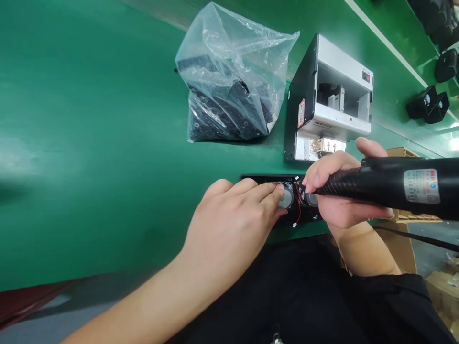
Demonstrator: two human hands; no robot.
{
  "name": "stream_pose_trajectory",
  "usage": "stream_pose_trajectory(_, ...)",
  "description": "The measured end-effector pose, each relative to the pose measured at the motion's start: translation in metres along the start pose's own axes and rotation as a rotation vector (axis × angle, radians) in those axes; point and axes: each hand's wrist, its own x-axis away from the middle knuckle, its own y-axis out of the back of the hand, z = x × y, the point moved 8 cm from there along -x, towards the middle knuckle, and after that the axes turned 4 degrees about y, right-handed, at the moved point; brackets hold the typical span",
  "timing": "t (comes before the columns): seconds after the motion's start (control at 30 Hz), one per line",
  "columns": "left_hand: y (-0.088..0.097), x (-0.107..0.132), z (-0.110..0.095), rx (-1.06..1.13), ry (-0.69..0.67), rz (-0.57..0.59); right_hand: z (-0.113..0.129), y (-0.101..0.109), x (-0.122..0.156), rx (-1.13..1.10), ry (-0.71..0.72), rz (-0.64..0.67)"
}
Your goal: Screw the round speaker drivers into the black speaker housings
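Observation:
A long black panel [256, 180] with round silver speaker drivers and red and black wires lies at the near edge of the green table. My left hand [233, 224] rests on it, fingers stretched flat, fingertips pressing on one silver driver [287, 198]. My right hand [339, 191] is wrapped around a black electric screwdriver [394, 186], held nearly level with its tip down at the panel beside the second driver. The tip itself is hidden behind my fingers.
A clear plastic bag [233, 76] of black parts lies behind the panel. A grey and black screw feeder machine [333, 105] stands to its right. Black speaker units [428, 102] sit at the far right. Cardboard boxes [401, 248] are below the table edge.

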Motion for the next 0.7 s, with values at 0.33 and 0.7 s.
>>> stream_pose_trajectory(0.33,0.0047,-0.0012,-0.0031,-0.046,-0.041,-0.034,0.0058,0.0080,-0.0058,-0.073,0.023,0.034)
stream_pose_trajectory(0.7,-0.0015,-0.0004,-0.0024,-0.047,-0.011,0.013,0.0096,0.0074,-0.0061,-0.081,0.025,0.001)
